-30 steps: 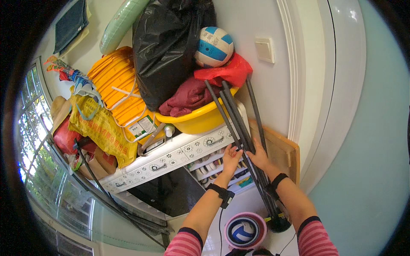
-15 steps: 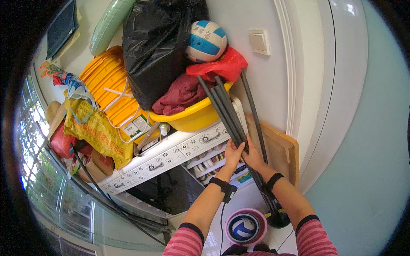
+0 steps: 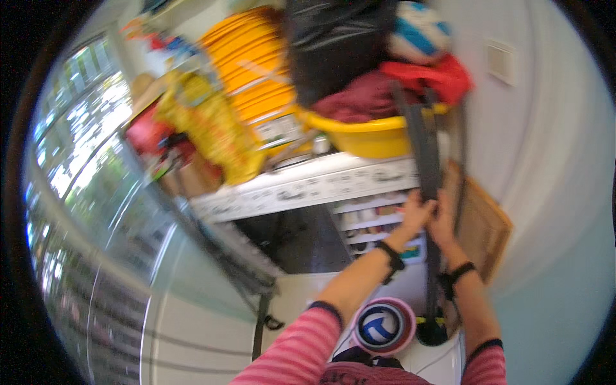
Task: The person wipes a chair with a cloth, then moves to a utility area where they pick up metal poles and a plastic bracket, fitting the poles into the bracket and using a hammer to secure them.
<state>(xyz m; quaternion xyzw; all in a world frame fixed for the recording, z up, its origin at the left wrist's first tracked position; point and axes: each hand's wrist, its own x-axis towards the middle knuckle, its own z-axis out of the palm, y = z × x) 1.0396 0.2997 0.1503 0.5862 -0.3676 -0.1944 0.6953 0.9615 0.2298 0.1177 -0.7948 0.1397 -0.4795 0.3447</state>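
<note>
A bundle of long dark grey tubes (image 3: 426, 151) stands nearly upright in front of me, with both hands closed around its middle. My left hand (image 3: 417, 213) wraps it from the left, and my right hand (image 3: 441, 224) is pressed against its right side, close to the left. The tubes' lower ends come down by a round black piece (image 3: 432, 332) near the floor. Their upper ends reach in front of a yellow basin (image 3: 369, 138) holding maroon cloth (image 3: 359, 101) and a red bag (image 3: 443, 78). The picture is blurred, so finger detail is soft.
A white drawer cabinet (image 3: 308, 184) bears the basin, a black bag (image 3: 340, 48), a yellow ribbed container (image 3: 247, 61) and a yellow bag (image 3: 205, 128). A pink bucket (image 3: 409, 327) with a ball (image 3: 378, 325) stands on the floor. A wooden-framed board (image 3: 487, 224) leans at right.
The view has swung, so the cabinet and its load appear further right and more level. Both hands keep their hold on the tubes, which look more upright.
</note>
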